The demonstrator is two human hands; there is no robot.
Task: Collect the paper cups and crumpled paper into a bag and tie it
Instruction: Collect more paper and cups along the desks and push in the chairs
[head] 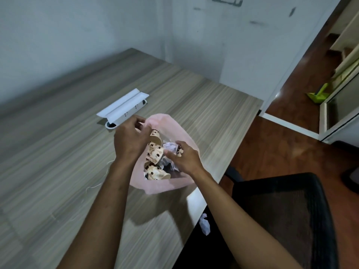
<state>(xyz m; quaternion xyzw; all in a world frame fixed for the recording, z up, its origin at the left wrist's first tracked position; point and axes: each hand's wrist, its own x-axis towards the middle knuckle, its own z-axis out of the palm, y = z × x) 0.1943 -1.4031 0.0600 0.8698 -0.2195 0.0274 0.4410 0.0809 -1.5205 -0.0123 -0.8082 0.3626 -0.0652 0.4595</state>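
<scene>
Head view: a pink bag (167, 183) stands open on the worktop (58, 152), holding cups (155, 152) and paper (169, 147). The left hand (130, 140) pinches the bag's far rim. The right hand (186, 158) reaches inside, seemingly gripping a cup; blur hides the grip.

Pale pink bag (171, 183); inside it, beige paper cups (155, 152) patterned with dark brown spots, beside white crumpled paper (170, 146); grey-brown streaked wood-grain table (58, 171); white box (122, 106); black mesh chair (281, 210); reddish-brown floor (272, 152)
</scene>
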